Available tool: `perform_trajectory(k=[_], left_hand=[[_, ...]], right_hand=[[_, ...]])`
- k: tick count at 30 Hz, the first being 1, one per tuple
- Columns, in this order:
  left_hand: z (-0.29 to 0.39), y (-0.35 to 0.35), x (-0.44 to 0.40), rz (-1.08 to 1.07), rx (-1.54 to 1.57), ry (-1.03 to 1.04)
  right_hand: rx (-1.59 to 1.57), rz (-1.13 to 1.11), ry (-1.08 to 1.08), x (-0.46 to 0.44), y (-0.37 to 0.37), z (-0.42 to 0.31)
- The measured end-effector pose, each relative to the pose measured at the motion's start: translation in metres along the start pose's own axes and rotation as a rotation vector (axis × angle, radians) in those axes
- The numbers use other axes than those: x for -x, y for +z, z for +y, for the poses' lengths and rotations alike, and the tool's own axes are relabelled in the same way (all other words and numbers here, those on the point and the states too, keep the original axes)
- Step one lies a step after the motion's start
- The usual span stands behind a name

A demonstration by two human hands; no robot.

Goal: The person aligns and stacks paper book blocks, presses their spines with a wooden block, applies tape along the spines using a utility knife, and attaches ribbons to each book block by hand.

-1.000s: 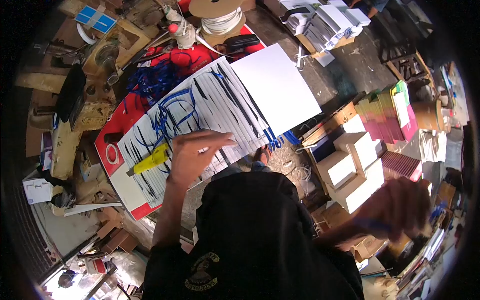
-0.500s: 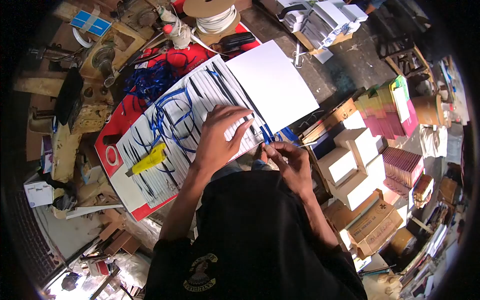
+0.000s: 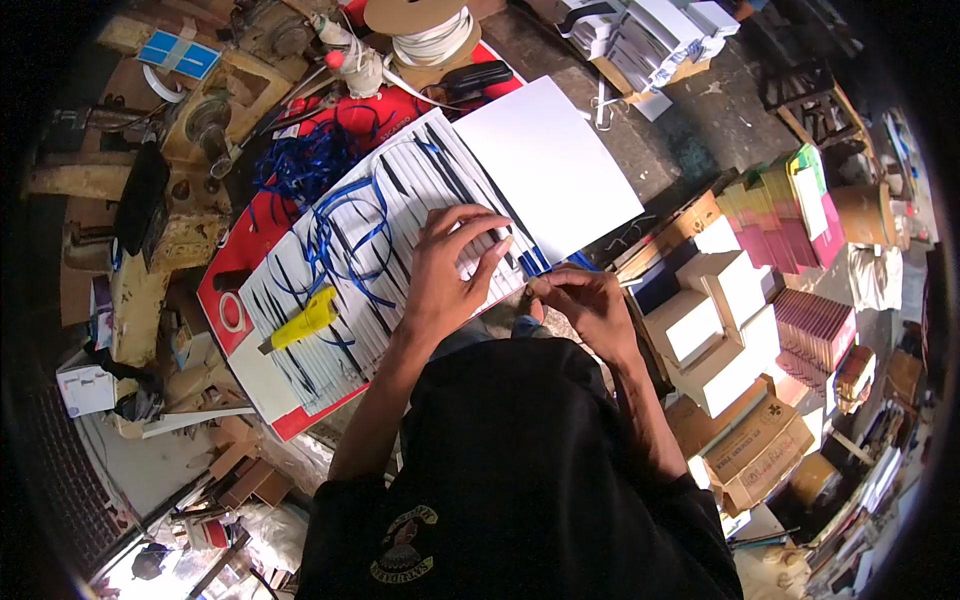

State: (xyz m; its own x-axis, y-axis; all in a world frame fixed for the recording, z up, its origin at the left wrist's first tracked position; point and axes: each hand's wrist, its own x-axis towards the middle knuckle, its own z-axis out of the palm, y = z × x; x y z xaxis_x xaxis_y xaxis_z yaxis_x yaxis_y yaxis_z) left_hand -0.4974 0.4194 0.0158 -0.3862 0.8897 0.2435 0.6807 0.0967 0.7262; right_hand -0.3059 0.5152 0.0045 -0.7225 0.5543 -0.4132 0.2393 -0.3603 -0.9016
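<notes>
A row of white book blocks point(image 3: 400, 185), with dark strips between them, lies across a red board on the table. My left hand point(image 3: 450, 265) rests on the blocks near their right end, fingers curved and thumb apart, holding nothing. At the near right corner, short blue ribbon point(image 3: 536, 262) pieces lie on the edge of the blocks. My right hand point(image 3: 592, 308) pinches at the ribbon ends there, thumb against forefinger; the fingers partly hide the grip. A large white sheet point(image 3: 550, 165) lies beside the row. Loose blue ribbon loops and a yellow cutter knife point(image 3: 302, 320) lie on the blocks to the left.
A tangle of blue ribbon point(image 3: 305, 165), a spool of white cord point(image 3: 430, 45) and a roll of tape point(image 3: 231, 311) are on the red board point(image 3: 225, 265). White boxes point(image 3: 715, 315) and cartons point(image 3: 760, 455) stand at right. Worn machinery point(image 3: 185, 215) is at left.
My right hand has shifted slightly right, and the blue ribbon pieces by its fingers now lie flatter on the blocks' edge. My left hand stays on the blocks.
</notes>
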Motion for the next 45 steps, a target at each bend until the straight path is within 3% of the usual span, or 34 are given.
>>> perform_trajectory(k=[6, 16, 18, 20, 22, 24, 25, 28, 30, 32, 34, 36, 37, 40, 45], left_hand=[[0.0, 0.002, 0.0, 0.004, 0.008, 0.007], [0.01, 0.003, -0.003, 0.02, -0.058, 0.003], [0.008, 0.002, -0.006, 0.028, -0.074, 0.024], [0.007, -0.005, -0.006, 0.046, 0.124, -0.076], [0.007, -0.024, -0.006, 0.351, -0.073, -0.086], [0.005, -0.059, -0.019, 0.522, -0.365, -0.183], [-0.004, -0.072, -0.018, 0.443, -0.415, -0.217], [-0.025, -0.092, -0.004, 0.304, -0.458, -0.289], [-0.018, -0.1, -0.001, 0.099, -0.387, -0.376], [-0.013, -0.105, -0.001, 0.127, -0.281, -0.419], [0.002, -0.111, -0.002, 0.28, -0.268, -0.144], [0.035, -0.116, 0.0, 0.225, -0.138, -0.055], [0.046, -0.113, 0.004, 0.192, -0.016, -0.059], [0.073, -0.105, 0.016, 0.077, 0.178, -0.169], [0.083, -0.07, 0.044, -0.076, 0.288, -0.304]], right_hand=[[-0.01, -0.029, -0.12, -0.007, -0.006, 0.013], [-0.002, -0.016, -0.112, -0.007, -0.007, 0.017], [0.071, 0.012, -0.064, -0.006, -0.005, 0.012], [0.137, 0.114, 0.067, 0.003, 0.001, 0.002], [0.448, 0.19, -0.088, 0.017, 0.0, -0.01], [0.456, 0.333, -0.104, 0.028, 0.001, -0.025], [0.471, 0.35, -0.228, 0.029, 0.0, -0.028], [0.443, 0.276, -0.244, 0.032, 0.008, -0.051], [0.429, 0.206, -0.271, 0.027, 0.014, -0.054], [0.425, 0.06, -0.297, 0.019, 0.022, -0.049], [0.331, -0.003, -0.252, 0.011, 0.038, -0.05], [-0.024, -0.13, -0.152, 0.003, 0.054, -0.054], [-0.019, -0.121, -0.153, -0.002, 0.057, -0.06], [-0.583, -0.283, -0.159, -0.012, 0.061, -0.08], [-0.497, 0.013, -0.299, 0.017, 0.024, -0.106]])
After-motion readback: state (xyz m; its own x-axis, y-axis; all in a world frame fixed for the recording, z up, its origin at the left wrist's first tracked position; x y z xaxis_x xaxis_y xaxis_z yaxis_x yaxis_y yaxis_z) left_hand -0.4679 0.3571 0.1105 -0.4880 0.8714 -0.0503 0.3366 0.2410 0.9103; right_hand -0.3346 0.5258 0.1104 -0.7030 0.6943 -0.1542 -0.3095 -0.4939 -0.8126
